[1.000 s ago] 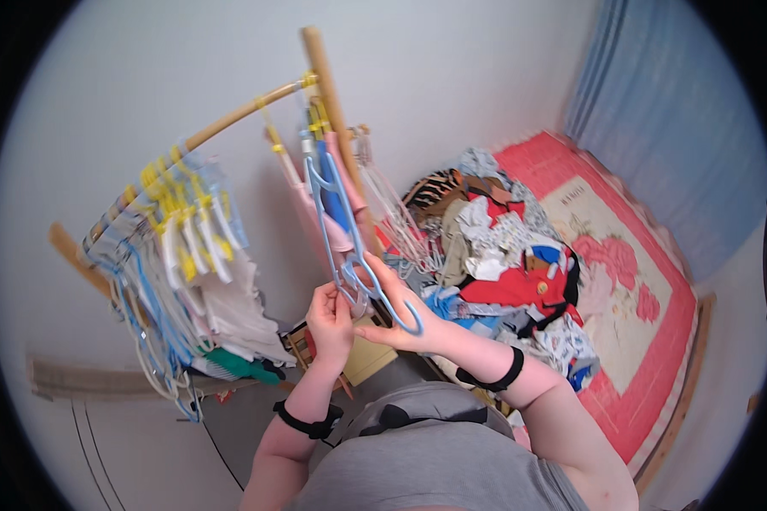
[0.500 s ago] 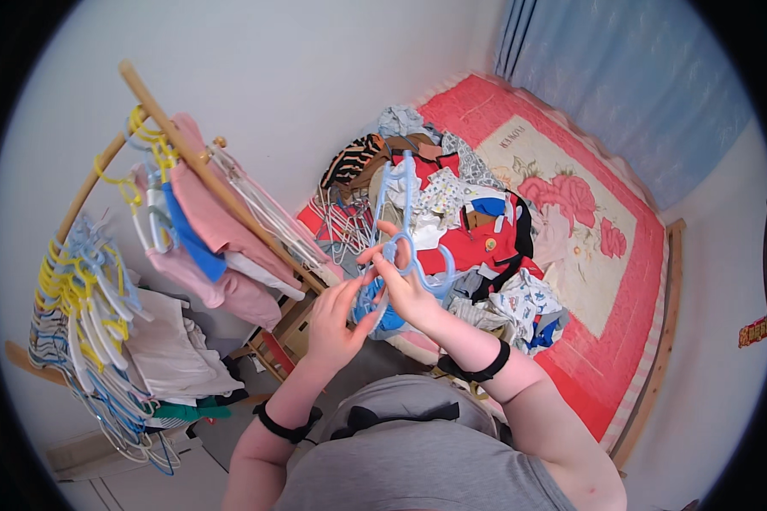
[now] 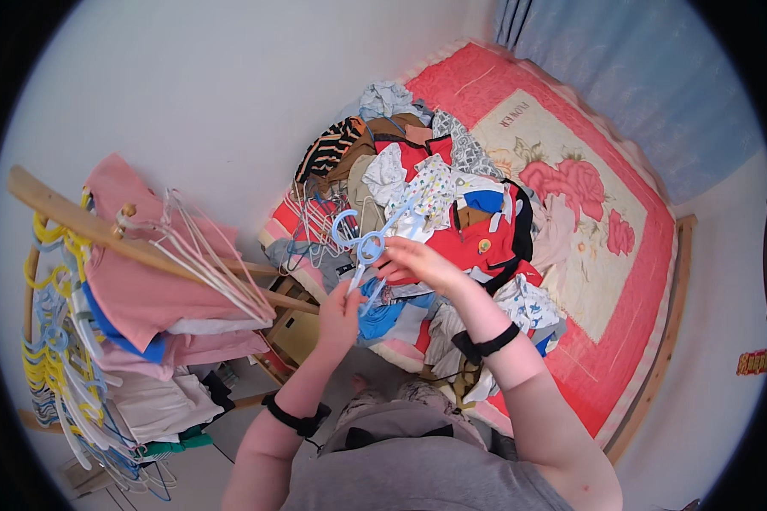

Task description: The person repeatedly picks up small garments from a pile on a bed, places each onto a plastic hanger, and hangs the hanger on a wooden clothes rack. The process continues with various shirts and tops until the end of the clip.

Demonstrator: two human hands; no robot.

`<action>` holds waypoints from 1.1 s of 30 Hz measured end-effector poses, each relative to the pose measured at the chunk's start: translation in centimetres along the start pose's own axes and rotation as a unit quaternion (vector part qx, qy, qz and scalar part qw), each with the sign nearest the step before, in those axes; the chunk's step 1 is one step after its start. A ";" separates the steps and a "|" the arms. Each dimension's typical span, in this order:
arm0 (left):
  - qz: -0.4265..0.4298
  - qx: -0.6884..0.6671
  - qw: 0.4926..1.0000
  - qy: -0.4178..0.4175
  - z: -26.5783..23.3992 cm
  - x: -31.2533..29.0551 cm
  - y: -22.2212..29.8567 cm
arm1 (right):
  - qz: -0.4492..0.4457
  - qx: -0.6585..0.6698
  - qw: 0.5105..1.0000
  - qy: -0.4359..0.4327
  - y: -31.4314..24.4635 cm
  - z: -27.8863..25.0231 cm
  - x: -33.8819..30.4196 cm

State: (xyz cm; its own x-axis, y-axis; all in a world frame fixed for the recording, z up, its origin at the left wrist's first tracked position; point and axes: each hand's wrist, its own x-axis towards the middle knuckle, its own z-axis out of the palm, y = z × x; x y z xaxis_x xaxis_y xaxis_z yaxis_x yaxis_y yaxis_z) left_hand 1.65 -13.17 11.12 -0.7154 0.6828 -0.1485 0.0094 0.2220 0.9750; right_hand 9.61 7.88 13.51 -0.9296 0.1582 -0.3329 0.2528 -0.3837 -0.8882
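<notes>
A light blue plastic clothes hanger (image 3: 369, 248) is held in front of me over the near edge of the bed, its hook toward the far left. My left hand (image 3: 340, 315) is closed on one arm of it, below the round centre. Beside that centre, my right hand (image 3: 421, 265) pinches the hanger with bent fingers; part of its grip is hidden. Just beyond lies a heap of clothes, including a red garment (image 3: 492, 247) and a white spotted one (image 3: 428, 188). A bright blue cloth (image 3: 383, 318) lies under the hanger.
To my left stands a wooden clothes rack (image 3: 85, 209) with pink shirts (image 3: 141, 264) and many yellow and blue hangers. White wire hangers (image 3: 315, 226) lie left of the heap. The bed has a red flowered cover (image 3: 588, 289) and a wooden edge rail (image 3: 656, 362).
The hanger has turned over, its hook swinging from the lower right to the left. My left hand has come onto its arm. The view has shifted, and the rack sits lower left.
</notes>
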 end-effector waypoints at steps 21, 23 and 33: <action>-0.212 -0.057 0.976 0.018 5.6 5.9 -5.5 | -0.021 -0.491 0.741 0.458 16.5 -39.3 23.1; -0.225 -0.048 0.973 0.024 6.3 6.1 -6.0 | 0.001 -0.508 0.740 0.441 16.4 -39.1 24.7; -0.253 -0.068 0.965 0.020 6.8 7.7 -8.5 | 0.059 -0.596 0.696 0.396 17.4 -43.0 29.7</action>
State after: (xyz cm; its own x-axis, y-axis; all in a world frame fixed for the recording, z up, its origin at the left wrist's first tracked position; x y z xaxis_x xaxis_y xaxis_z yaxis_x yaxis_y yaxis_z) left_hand 0.84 -5.06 0.52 -0.6311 0.4831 -0.6068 -0.4375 0.4242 0.7928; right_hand -2.03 45.03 -25.41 -0.5640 0.8222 -0.0771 0.7962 0.5166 -0.3148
